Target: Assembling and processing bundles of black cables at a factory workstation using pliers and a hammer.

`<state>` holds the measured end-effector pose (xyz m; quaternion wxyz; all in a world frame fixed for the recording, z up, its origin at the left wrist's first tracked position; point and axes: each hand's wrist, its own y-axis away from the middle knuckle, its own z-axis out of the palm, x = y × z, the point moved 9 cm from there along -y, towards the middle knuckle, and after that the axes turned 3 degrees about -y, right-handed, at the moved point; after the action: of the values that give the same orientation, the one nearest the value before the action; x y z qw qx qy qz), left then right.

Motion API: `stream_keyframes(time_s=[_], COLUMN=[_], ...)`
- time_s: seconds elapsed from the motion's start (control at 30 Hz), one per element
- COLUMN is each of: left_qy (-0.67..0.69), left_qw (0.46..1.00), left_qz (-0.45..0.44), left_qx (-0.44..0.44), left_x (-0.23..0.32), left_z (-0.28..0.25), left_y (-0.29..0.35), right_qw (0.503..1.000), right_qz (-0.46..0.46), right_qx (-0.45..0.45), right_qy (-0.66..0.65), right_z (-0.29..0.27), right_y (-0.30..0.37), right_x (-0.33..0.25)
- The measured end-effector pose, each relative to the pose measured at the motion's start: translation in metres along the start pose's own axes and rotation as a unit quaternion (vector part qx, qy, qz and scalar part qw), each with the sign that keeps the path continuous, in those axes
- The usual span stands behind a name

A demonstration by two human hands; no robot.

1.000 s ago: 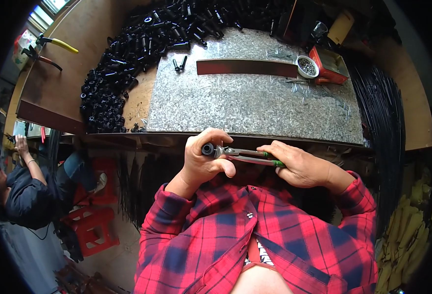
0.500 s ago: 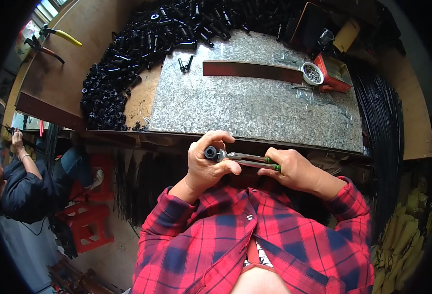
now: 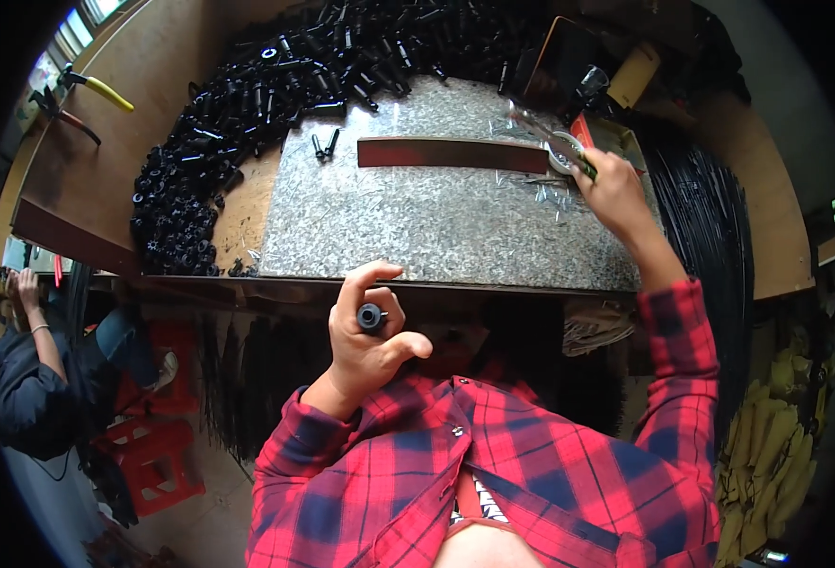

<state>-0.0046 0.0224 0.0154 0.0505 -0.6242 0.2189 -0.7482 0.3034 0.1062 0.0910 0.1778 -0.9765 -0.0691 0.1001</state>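
My left hand (image 3: pixel 349 348) is curled around a short black tube-like part (image 3: pixel 371 318), held just in front of the bench edge with its round hollow end up. The thumb and index finger stand apart from it. Out over the far right of the speckled stone slab (image 3: pixel 408 227), my right hand (image 3: pixel 618 194) grips a pair of pliers (image 3: pixel 538 126) with green handles. Their metal jaws point up and left, across a small white cup (image 3: pixel 557 159), partly hidden. Left of the cup lies a long dark strip (image 3: pixel 451 153). Two thin black parts (image 3: pixel 325 145) rest at its left.
Black tubes (image 3: pixel 342 62) are heaped along the back, small black ringed caps (image 3: pixel 173 218) at left. Yellow-handled pincers (image 3: pixel 105 91) hang on the left board. Long black strands (image 3: pixel 706 227) drape at right, beside a red box (image 3: pixel 582 131). A co-worker (image 3: pixel 34 379) sits far left near red stools (image 3: pixel 152 464).
My right hand has carried the pliers from the part in my left hand to the cup at the upper right. The left hand still holds the black part. The view has shifted slightly.
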Motion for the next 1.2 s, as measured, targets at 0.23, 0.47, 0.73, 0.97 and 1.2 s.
stream_keyframes(time_s=[0.23,0.47,0.73,0.97,1.2], left_qy=[0.009,0.01,0.013,-0.037,-0.067], left_qw=[1.0,1.0,1.0,0.999,0.998], left_qz=[0.0,0.004,0.002,-0.012,0.011], left_qx=[0.015,0.015,0.013,-0.006,-0.013], left_x=[0.009,0.009,0.007,0.006,0.003], left_z=[-0.003,-0.005,-0.004,0.0,0.015], left_y=[0.005,0.005,0.003,0.0,-0.004], right_qw=[0.989,0.982,0.989,0.949,0.782], right_qz=[-0.018,-0.016,0.0,-0.018,-0.053], right_qx=[-0.073,-0.117,-0.085,0.033,-0.07], right_qy=[0.126,0.149,0.124,-0.313,-0.617], right_z=[0.035,0.056,0.046,0.009,0.026], right_y=[-0.045,-0.054,-0.049,-0.011,0.07], right_x=[0.034,0.031,0.032,-0.051,-0.173])
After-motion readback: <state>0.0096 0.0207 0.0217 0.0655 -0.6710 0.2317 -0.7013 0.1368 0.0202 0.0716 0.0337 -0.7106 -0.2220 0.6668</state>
